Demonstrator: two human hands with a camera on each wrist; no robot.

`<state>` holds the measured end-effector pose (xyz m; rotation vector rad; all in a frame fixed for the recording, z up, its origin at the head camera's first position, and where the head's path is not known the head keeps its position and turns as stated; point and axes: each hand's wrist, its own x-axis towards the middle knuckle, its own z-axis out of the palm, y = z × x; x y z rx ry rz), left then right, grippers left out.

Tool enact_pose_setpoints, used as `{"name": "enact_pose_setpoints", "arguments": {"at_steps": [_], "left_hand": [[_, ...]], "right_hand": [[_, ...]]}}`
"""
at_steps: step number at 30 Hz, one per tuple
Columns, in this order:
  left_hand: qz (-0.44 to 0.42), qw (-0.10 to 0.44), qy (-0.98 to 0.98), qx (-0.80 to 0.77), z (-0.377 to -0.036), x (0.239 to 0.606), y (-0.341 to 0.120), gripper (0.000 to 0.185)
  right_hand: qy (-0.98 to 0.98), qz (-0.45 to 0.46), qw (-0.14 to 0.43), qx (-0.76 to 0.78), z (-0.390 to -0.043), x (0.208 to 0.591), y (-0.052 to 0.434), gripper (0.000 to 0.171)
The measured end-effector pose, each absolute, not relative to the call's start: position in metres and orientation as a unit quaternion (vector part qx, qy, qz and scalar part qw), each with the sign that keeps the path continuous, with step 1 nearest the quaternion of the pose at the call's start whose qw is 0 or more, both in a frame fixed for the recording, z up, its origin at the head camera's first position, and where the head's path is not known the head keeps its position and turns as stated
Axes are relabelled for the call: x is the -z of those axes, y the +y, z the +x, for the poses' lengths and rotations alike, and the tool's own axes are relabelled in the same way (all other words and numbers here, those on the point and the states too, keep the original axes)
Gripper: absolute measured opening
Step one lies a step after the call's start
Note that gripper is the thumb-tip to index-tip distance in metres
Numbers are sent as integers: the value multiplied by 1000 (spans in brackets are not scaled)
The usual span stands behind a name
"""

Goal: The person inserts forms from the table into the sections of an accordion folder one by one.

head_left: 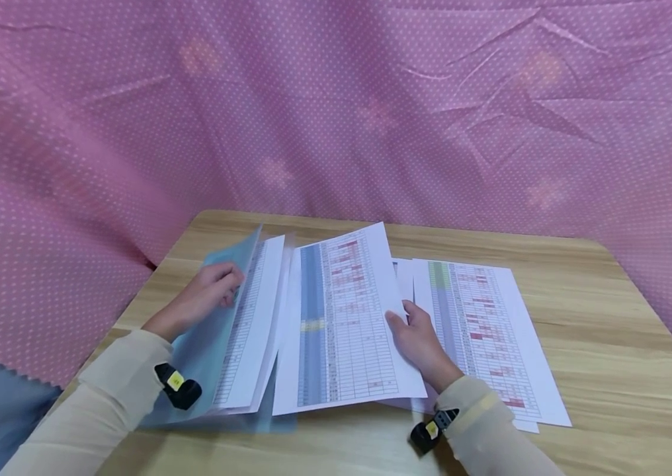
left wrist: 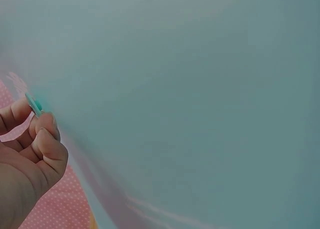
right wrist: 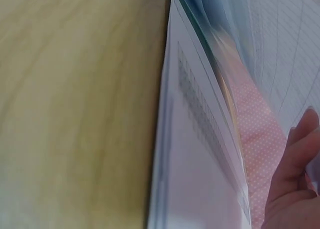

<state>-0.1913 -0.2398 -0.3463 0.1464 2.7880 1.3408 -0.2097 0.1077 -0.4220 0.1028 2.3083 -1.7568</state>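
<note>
A translucent blue folder [head_left: 217, 324] lies open on the left of the wooden table [head_left: 610, 344]. My left hand [head_left: 211, 291] grips its raised cover, which fills the left wrist view as a pale blue sheet [left wrist: 190, 99] pinched by my fingers [left wrist: 42, 134]. My right hand [head_left: 416, 337] pinches the right edge of a printed table sheet [head_left: 342, 317] and holds it tilted up over the folder. In the right wrist view my fingers [right wrist: 295, 174] show beside stacked paper edges [right wrist: 200, 154].
A stack of printed sheets [head_left: 485, 330] lies flat to the right of my right hand. A pink dotted cloth [head_left: 336, 112] hangs behind and around the table. Bare wood shows at the far right and along the front edge.
</note>
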Motion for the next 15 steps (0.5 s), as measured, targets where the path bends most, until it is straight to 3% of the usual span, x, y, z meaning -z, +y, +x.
{"name": "enact_pose_setpoints", "arguments": {"at_steps": [15], "left_hand": [[50, 24, 896, -440, -192, 345, -240, 27]], "right_hand": [[761, 40, 125, 636, -208, 434, 86, 37]]}}
